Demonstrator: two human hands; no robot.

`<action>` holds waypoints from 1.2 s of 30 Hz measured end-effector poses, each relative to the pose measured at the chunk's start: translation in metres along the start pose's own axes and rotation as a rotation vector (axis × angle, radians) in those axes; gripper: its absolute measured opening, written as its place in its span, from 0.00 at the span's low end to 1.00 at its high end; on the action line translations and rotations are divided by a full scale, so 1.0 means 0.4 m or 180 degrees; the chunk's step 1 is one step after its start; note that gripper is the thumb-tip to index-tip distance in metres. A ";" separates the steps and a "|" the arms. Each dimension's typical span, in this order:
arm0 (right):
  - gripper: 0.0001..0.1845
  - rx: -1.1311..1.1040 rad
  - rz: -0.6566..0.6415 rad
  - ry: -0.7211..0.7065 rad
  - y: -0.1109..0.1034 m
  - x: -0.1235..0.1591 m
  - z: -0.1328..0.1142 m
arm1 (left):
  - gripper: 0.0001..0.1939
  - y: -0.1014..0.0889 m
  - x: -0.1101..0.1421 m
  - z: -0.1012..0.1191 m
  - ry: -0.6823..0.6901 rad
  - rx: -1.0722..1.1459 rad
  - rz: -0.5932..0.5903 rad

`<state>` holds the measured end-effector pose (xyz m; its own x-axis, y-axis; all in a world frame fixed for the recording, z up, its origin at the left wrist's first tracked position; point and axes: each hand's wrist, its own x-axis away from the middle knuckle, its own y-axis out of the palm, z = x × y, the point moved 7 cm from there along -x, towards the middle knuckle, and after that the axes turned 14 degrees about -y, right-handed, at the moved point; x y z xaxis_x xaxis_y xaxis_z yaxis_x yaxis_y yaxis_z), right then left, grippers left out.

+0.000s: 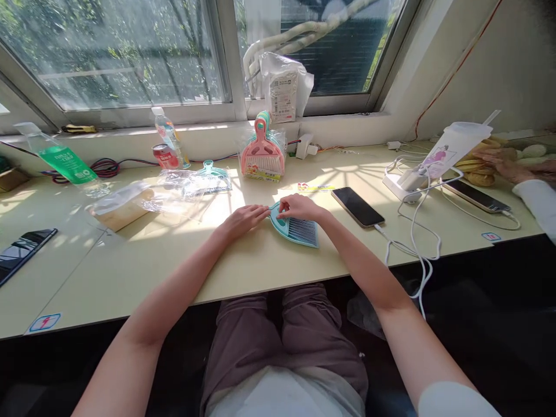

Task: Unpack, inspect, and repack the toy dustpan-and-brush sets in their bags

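Note:
A small teal dustpan [281, 230] lies on the table in front of me, its handle toward the left and its wide edge toward the right. A brush with grey bristles [303, 231] rests in it. My left hand [245, 221] is closed at the handle end, fingers together, and covers most of the handle. Over the upper part of the pan, my right hand [299, 206] is bent with its fingertips pinched together close to the brush's teal top. Whatever lies between those fingertips is too small to make out.
Pink and teal dustpan sets [262, 152] stand by the wall, and another bagged set [209, 178] lies left of them. A phone [358, 207], white cables [417, 231] and a tilted cup [456, 147] are at right, near another person's hand [499, 162]. Clear plastic bags [171, 194] lie left.

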<state>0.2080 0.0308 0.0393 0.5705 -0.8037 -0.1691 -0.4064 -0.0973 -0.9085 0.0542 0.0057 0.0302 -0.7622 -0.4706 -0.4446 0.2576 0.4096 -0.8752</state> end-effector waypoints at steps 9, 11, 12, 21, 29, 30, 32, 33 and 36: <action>0.11 -0.0089 0.0013 0.0175 0.001 -0.006 -0.007 | 0.16 0.021 -0.023 -0.011 -0.0460 0.0071 -0.0124; 0.11 -0.0057 -0.0007 0.0192 0.000 -0.007 -0.011 | 0.15 0.024 -0.026 -0.018 -0.0558 0.0214 -0.0147; 0.11 -0.0064 -0.0020 0.0201 0.001 -0.007 -0.012 | 0.14 0.028 -0.025 -0.024 -0.0629 0.0330 -0.0160; 0.13 0.0093 0.0481 0.0396 -0.014 -0.005 -0.006 | 0.16 -0.006 -0.022 -0.081 -0.1376 0.1520 0.0420; 0.25 -0.1383 0.1770 0.0569 -0.028 -0.026 0.030 | 0.32 0.097 -0.043 -0.037 -0.2661 0.5488 -0.1175; 0.27 -0.1475 0.1731 0.0567 -0.029 -0.027 0.045 | 0.29 0.107 -0.042 -0.023 -0.2688 0.5710 -0.1302; 0.27 -0.1211 0.1826 0.0725 -0.048 -0.011 0.092 | 0.22 0.117 -0.037 -0.020 -0.2888 0.5946 -0.1228; 0.26 -0.0865 0.1936 0.0893 -0.064 0.006 0.121 | 0.20 0.119 -0.033 -0.024 -0.3012 0.6017 -0.1164; 0.23 0.0378 0.1842 0.1574 -0.086 0.058 0.204 | 0.18 0.114 -0.020 -0.055 -0.3302 0.6028 -0.0861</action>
<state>0.2935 0.0634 0.0356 -0.1064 -0.8789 -0.4649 -0.4476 0.4599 -0.7669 0.0590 0.0451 -0.0019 -0.5339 -0.7736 0.3413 0.8437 -0.4608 0.2755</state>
